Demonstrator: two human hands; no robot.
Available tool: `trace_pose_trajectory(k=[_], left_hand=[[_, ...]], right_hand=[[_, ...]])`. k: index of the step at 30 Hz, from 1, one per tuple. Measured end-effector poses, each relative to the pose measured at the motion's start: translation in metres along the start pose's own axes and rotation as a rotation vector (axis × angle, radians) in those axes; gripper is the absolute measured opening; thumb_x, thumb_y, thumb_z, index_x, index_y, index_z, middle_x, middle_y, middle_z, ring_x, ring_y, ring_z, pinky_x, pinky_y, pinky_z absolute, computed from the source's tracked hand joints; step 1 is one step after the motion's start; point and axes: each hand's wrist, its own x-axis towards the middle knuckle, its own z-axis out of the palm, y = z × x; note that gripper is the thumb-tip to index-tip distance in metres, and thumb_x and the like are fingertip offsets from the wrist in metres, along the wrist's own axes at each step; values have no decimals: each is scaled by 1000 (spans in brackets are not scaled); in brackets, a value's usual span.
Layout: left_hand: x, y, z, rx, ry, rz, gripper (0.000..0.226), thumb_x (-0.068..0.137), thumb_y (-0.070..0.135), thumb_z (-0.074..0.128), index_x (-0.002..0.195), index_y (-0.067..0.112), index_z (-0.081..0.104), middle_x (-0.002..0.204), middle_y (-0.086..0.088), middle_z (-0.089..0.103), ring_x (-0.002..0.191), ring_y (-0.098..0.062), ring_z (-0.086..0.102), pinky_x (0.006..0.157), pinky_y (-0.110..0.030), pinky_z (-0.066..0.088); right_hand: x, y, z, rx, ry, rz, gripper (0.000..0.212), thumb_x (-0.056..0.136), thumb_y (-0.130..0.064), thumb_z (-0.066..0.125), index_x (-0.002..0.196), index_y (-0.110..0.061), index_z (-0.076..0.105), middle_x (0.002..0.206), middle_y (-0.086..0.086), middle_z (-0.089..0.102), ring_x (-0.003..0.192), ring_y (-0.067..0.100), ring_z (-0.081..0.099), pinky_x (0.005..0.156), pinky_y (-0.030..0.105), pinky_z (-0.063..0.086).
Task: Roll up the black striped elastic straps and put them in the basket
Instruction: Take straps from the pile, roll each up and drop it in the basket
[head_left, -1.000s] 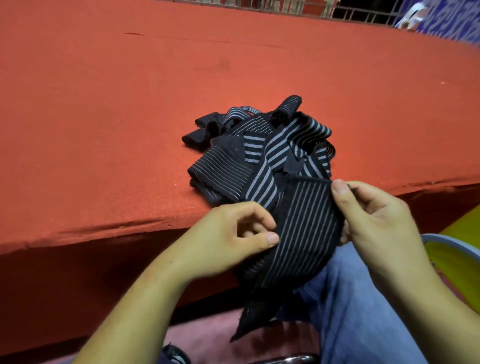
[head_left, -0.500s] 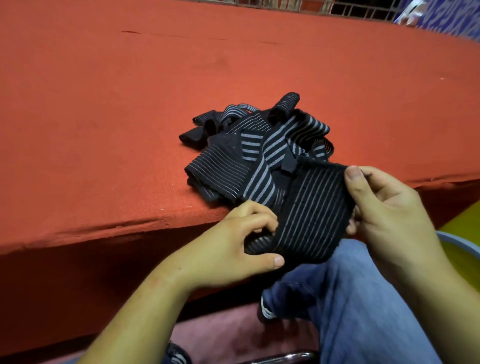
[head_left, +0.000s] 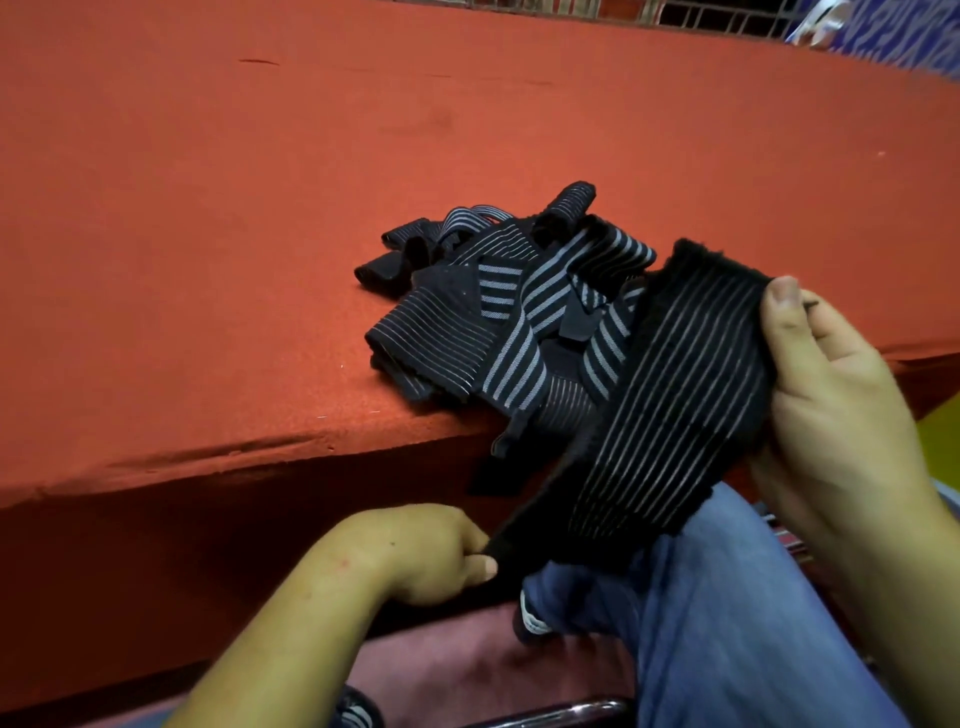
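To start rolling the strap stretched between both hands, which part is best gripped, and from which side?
Probably the lower end of the strap, from the left, where the left hand pinches it: it hangs free below the table edge, while the right hand holds the upper end taut.

Our left hand (head_left: 431, 556) sits low, forearm reaching in from the lower left, thumb and fingers pinching the bottom end of the strap (head_left: 675, 395). Our right hand (head_left: 841, 415) is higher, thumb pressed over the strap's top edge, fingers curled behind it.
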Motion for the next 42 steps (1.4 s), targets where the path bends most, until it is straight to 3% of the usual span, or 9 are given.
trace_pose_trajectory(k=[6, 13, 17, 20, 27, 31, 34, 36, 42], left_hand=[[-5, 2, -11, -172, 165, 40, 81, 96, 68, 51, 163, 36, 20, 163, 9, 38, 146, -6, 41, 122, -24, 28], [-6, 26, -17, -594, 651, 395, 75, 96, 46, 66, 158, 48, 23, 126, 19, 47, 87, 3, 55, 81, -11, 43], [-9, 29, -16, -502, 589, 521, 52, 88, 34, 80, 136, 29, 60, 128, 16, 46, 120, 2, 51, 99, -12, 38], [-9, 30, -16, -496, 566, 512, 31, 88, 32, 82, 115, 20, 72, 120, 8, 66, 116, -10, 64, 102, -36, 50], [-9, 27, -13, -429, 504, 385, 23, 88, 26, 80, 108, 27, 67, 100, 9, 75, 94, -10, 72, 88, -41, 57], [-17, 34, -14, -501, 309, 431, 49, 86, 6, 69, 127, 30, 58, 120, 6, 71, 116, -17, 67, 103, -45, 52], [-25, 38, -19, -701, 302, 494, 73, 82, -7, 67, 141, 32, 51, 138, 22, 62, 134, 1, 53, 112, -24, 44], [-28, 42, -22, -778, 339, 546, 58, 90, -8, 70, 133, 28, 57, 131, 28, 65, 126, 10, 55, 102, -9, 42], [-27, 46, -18, -913, 329, 542, 39, 93, 21, 74, 130, 13, 63, 132, -3, 70, 125, -18, 65, 107, -31, 51]], right_hand=[[-3, -3, 6, 121, -81, 99, 47, 106, -39, 51, 132, -2, 63, 131, 22, 70, 124, 36, 67, 107, 54, 53], [-10, -3, 13, 289, -221, 263, 40, 97, -40, 52, 107, -15, 82, 112, 11, 80, 99, 20, 78, 81, 31, 63], [-14, -3, 18, 356, -261, 371, 42, 94, -45, 57, 112, -17, 81, 112, 10, 79, 98, 22, 78, 81, 37, 65], [-16, -2, 19, 385, -259, 412, 43, 93, -48, 58, 112, -16, 81, 110, 9, 79, 96, 23, 78, 78, 37, 64], [-13, -12, 19, 426, -220, 415, 44, 96, -51, 53, 93, -18, 83, 93, 3, 78, 84, 16, 78, 79, 34, 66], [-18, -11, 25, 310, -166, 276, 36, 102, -41, 51, 110, -15, 75, 99, 5, 80, 90, 17, 77, 80, 33, 65], [-22, -9, 31, 210, -181, 216, 33, 98, -39, 53, 109, -13, 71, 98, 4, 80, 86, 14, 76, 74, 28, 63], [-23, -6, 33, 133, -200, 197, 31, 95, -40, 56, 106, -16, 70, 95, 4, 78, 82, 14, 73, 73, 27, 63], [-24, -6, 39, 90, -277, 179, 22, 94, -39, 58, 92, -23, 73, 89, 0, 77, 77, 11, 72, 68, 25, 61]])
